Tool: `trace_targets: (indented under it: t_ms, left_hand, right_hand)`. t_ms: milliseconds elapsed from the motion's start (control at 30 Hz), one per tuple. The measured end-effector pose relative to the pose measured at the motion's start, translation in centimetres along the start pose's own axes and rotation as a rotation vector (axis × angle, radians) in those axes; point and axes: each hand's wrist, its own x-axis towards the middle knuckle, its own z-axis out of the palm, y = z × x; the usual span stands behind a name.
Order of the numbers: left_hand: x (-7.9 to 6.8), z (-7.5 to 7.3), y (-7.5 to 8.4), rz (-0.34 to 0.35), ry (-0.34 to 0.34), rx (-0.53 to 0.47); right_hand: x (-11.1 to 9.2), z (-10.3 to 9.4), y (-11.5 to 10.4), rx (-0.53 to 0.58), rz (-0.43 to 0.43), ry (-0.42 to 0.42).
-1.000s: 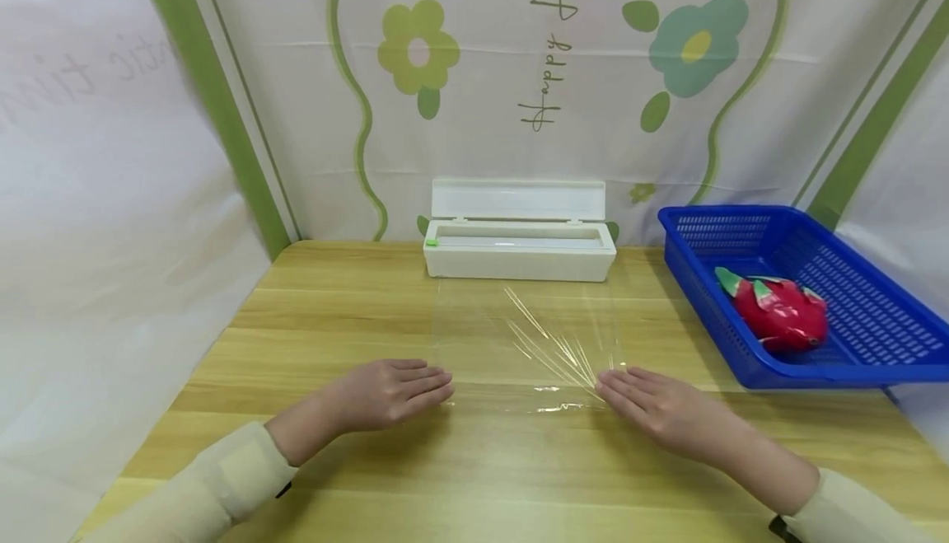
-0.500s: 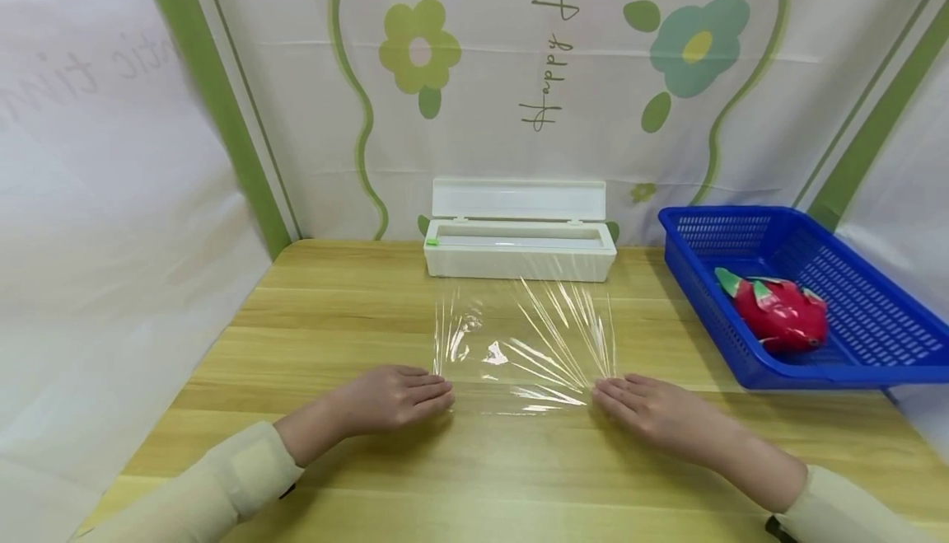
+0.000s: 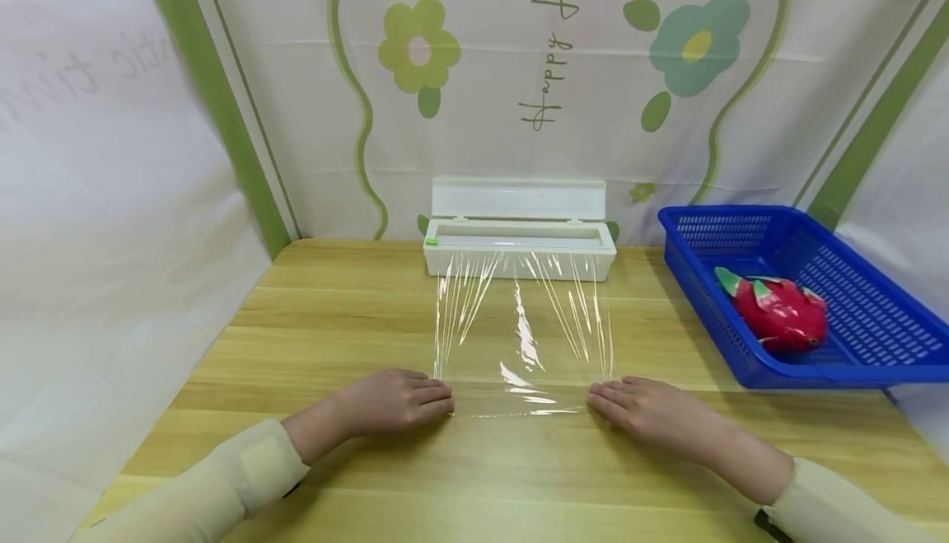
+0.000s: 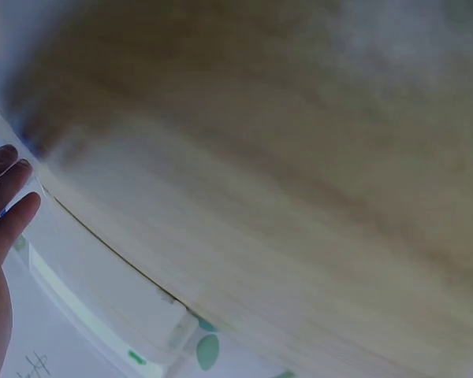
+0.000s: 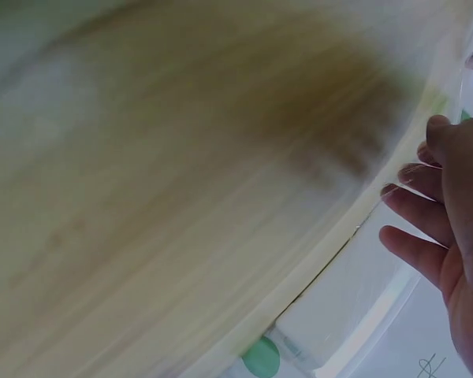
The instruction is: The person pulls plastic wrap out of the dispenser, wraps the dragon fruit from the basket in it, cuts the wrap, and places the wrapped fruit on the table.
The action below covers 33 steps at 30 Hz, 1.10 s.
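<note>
Stretching from the white plastic cling-film dispenser box (image 3: 519, 248) toward the person, a clear sheet of transparent plastic film (image 3: 522, 337) runs down to the light wooden tabletop (image 3: 334, 320), where its near edge lies flat between the two hands. The film is creased lengthwise and catches the light in streaks. The left hand (image 3: 393, 400) lies palm down on the table, fingers straight and close together, fingertips pressing the film's near left corner; nothing is gripped. The right hand (image 3: 652, 414) lies the same way, fingers extended and flat, fingertips on the near right corner. Both hands wear cream sleeves at the wrist.

The dispenser box stands at the back of the table against the wall, its hinged lid up, a small green tab at its left end. The film's far end meets the front of the box.

To the right, a blue perforated plastic basket (image 3: 875, 337) sits on the table, well apart from the film, holding a red dragon fruit with green tips (image 3: 778, 314).

Behind hangs a white backdrop with green and teal flowers (image 3: 563, 73). Both wrist views are heavily blurred, showing only tabletop, box and fingers.
</note>
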Motion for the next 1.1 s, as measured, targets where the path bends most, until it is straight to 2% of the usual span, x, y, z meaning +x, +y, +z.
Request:
trace_targets:
  t_ms: [200,467,600,867,1100]
  left_hand:
    - [0.1,0.4,0.1,-0.028,-0.026,-0.050]
    - [0.4,0.4,0.0,-0.052,0.021,-0.123]
    - [0.5,0.4,0.0,-0.051,0.028,-0.121]
    - [0.7,0.7,-0.2,-0.030,0.032,-0.051]
    - [0.9,1.1,-0.4,-0.074,0.085,-0.072]
  right_hand:
    - [0.1,0.2,-0.1,0.050,0.046,-0.045]
    - [0.2,-0.6,-0.5,0.054,0.077,-0.103]
    - [0.2,-0.4,-0.5,0.069,0.086,-0.105]
    - [0.3,0.4,0.0,0.014,0.029,0.020]
    - [0.5,0.5,0.4,0.080,0.040,0.077]
